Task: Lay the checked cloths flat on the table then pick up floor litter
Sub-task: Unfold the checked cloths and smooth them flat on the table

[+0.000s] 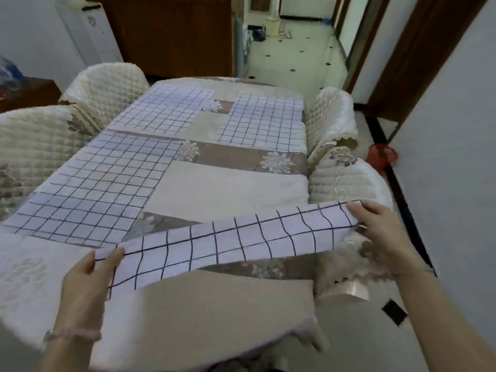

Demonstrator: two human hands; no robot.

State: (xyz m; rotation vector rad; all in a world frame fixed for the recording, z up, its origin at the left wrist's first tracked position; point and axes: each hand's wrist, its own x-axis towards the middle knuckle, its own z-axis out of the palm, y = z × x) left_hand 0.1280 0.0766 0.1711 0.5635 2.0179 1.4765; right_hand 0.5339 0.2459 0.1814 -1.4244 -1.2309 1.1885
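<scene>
Left hand [88, 275] and right hand [375, 224] are gripping a checked cloth [228, 245] stretched above the table's [228, 189] near edge; three cloths [91, 186] are lying flat beyond.

Quilted chairs [104, 87], red basket [382, 155]

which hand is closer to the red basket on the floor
Right. The right hand grips the cloth end at the table's right edge, below the red basket; the left hand is far across.
</scene>
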